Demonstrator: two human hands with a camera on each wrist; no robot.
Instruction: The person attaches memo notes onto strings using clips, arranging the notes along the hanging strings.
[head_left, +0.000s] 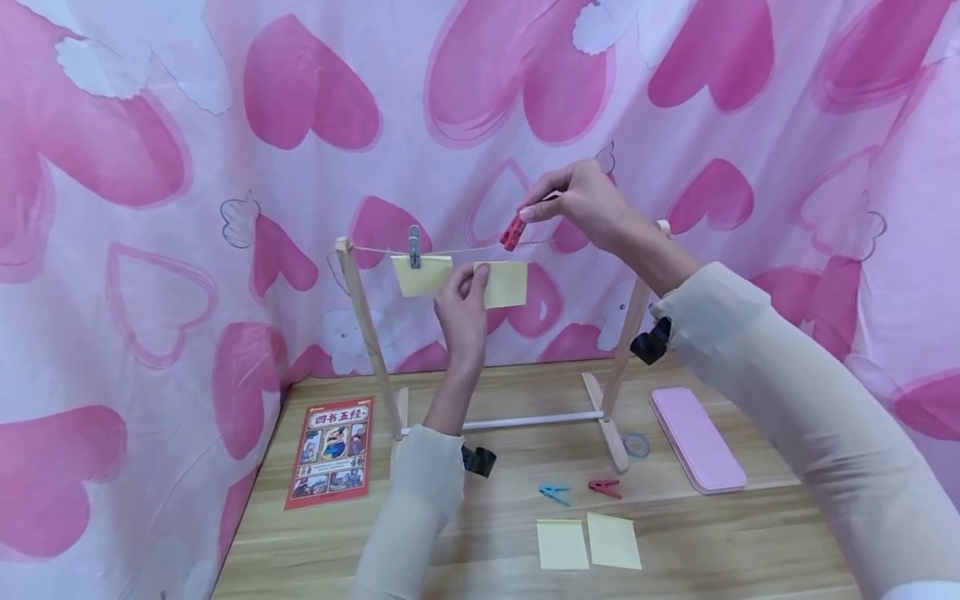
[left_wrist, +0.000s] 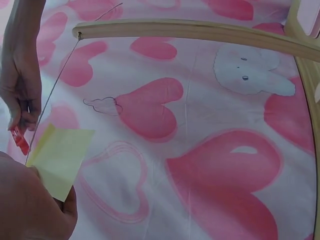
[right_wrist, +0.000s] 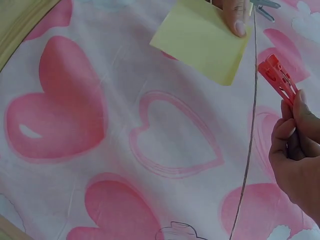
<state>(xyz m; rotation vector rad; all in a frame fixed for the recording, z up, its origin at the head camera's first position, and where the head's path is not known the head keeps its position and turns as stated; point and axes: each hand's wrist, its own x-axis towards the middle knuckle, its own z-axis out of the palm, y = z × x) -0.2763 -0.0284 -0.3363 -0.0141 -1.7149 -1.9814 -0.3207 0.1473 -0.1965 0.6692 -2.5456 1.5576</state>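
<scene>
The left hand (head_left: pixel 463 317) pinches a yellow note (head_left: pixel 507 285) between thumb and fingers by its left edge, near the string (right_wrist: pixel 248 160); the right hand (head_left: pixel 588 204) pinches a red peg (head_left: pixel 513 230), its nose just beside the string. The left wrist view adds the knot (left_wrist: pixel 79 35) at a post's end; the right wrist view, the peg's metal spring. Only the head view takes in the desk (head_left: pixel 300 550): booklet (head_left: pixel 330 454) near its left edge, then the wooden rack (head_left: pixel 367 325), where a grey peg (head_left: pixel 414 247) clips a hung note (head_left: pixel 423 282). From the red peg, the string runs on to the right post. In front lie a blue peg (head_left: pixel 555 492), a second red peg (head_left: pixel 605 488) and two loose notes (head_left: pixel 562 546); rightward, a tape roll (head_left: pixel 627 450) and pink case (head_left: pixel 697 442).
</scene>
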